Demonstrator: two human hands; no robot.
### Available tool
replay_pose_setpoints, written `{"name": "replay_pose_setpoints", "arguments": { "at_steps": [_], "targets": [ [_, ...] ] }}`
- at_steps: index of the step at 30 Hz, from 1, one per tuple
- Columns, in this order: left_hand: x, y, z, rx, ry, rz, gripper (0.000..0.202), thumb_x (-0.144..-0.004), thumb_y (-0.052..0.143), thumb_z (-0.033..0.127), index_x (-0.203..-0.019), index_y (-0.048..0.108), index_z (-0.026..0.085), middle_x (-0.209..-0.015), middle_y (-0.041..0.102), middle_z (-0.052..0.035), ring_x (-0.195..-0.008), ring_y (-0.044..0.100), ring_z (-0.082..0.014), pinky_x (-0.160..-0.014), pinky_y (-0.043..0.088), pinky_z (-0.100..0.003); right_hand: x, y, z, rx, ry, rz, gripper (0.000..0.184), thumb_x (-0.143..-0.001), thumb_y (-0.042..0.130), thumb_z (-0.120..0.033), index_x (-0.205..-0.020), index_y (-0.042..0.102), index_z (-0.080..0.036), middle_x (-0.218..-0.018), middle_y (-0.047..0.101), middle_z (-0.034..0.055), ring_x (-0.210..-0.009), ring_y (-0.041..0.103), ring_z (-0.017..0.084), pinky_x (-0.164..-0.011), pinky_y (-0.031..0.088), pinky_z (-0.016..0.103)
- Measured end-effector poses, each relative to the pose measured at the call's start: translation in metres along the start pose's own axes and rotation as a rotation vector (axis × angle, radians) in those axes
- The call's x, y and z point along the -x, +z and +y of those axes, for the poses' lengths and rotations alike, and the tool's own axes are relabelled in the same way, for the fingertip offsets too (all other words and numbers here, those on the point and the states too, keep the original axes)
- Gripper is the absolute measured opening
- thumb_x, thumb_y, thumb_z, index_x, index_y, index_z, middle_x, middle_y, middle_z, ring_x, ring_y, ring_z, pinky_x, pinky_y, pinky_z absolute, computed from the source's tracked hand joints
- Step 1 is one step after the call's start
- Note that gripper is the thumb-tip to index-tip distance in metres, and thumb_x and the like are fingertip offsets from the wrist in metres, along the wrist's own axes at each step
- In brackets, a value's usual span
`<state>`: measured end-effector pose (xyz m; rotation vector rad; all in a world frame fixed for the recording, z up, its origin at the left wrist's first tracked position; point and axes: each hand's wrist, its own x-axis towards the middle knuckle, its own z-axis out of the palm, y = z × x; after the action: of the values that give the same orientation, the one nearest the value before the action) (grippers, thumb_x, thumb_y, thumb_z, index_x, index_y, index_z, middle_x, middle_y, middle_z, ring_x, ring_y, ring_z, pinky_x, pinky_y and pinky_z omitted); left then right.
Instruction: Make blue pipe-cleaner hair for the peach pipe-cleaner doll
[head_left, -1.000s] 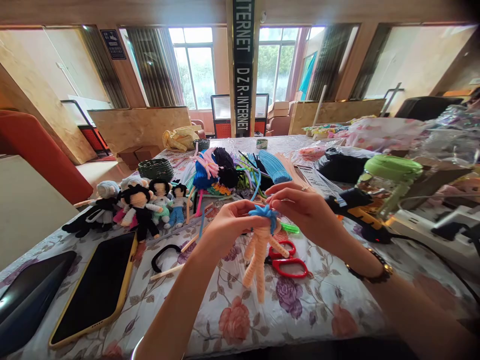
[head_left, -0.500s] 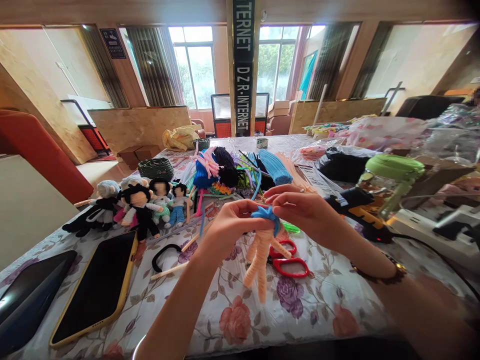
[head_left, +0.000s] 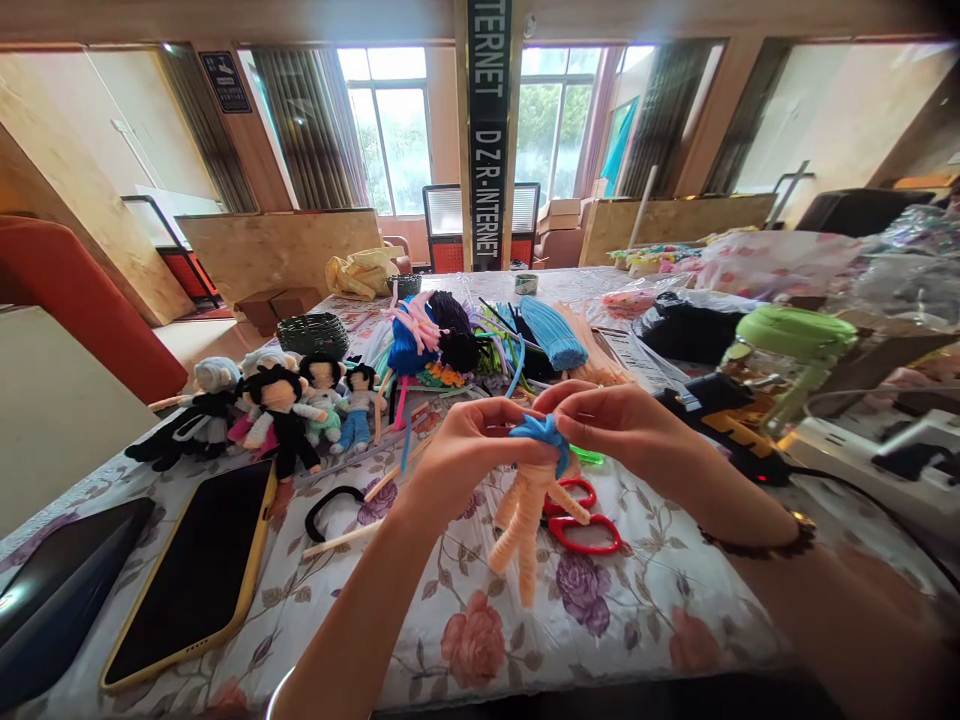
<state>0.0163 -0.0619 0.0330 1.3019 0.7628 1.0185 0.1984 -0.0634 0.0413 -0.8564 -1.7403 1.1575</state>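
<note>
Above the table (head_left: 660, 610): one peach doll (head_left: 526, 500), head up; left hand (head_left: 469, 440), fingers pinching its blue hair (head_left: 540, 430); right hand (head_left: 615, 425), fingers pinching the hair's edge. Near, lying: red-handled scissors (head_left: 585, 549).

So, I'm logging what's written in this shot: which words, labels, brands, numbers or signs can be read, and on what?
"TERNET", cut off at the top, on the black pillar strip.
"DZR-INTERNET", below it on the same strip.
Dark wall sign at upper left: lettering too small and blurred to read.
No other text is legible.
</note>
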Motion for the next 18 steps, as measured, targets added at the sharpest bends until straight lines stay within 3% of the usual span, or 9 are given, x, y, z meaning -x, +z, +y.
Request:
{"name": "replay_pose_setpoints", "arguments": {
  "at_steps": [8,13,18],
  "targets": [
    [-0.0015,0.0006,-0.0005,0.030,0.001,0.016,0.018,-0.056,0.078,0.015,-0.072,0.069,0.014,-0.074,0.066,-0.0004,-0.068,0.057,-0.0105,-0.070,0.043,-0.024,-0.0024,-0.0059,-0.0004,0.136,-0.069,0.040,0.022,-0.079,0.064,-0.041,-0.078,0.073,-0.021,-0.102,0.066,0.0059,-0.093,0.063,0.018,-0.080,0.053,0.031],
    [-0.0006,0.0014,0.0006,0.017,-0.002,0.019,0.018,-0.055,0.078,0.014,-0.070,0.068,0.014,-0.070,0.065,0.0008,-0.065,0.056,-0.0087,-0.067,0.043,-0.022,-0.0014,-0.0064,-0.0040,0.228,-0.119,0.014,0.021,-0.079,0.064,-0.039,-0.073,0.070,-0.021,-0.100,0.066,0.0061,-0.094,0.062,0.019,-0.079,0.054,0.032],
    [-0.0009,0.0009,0.0009,0.011,-0.010,0.009,0.018,-0.055,0.078,0.014,-0.069,0.067,0.014,-0.070,0.065,0.0011,-0.062,0.055,-0.0078,-0.066,0.043,-0.022,-0.0008,-0.0050,-0.0052,0.220,-0.080,-0.011,0.022,-0.079,0.063,-0.040,-0.075,0.070,-0.020,-0.102,0.066,0.0072,-0.093,0.063,0.019,-0.077,0.055,0.032]
  ]
}}
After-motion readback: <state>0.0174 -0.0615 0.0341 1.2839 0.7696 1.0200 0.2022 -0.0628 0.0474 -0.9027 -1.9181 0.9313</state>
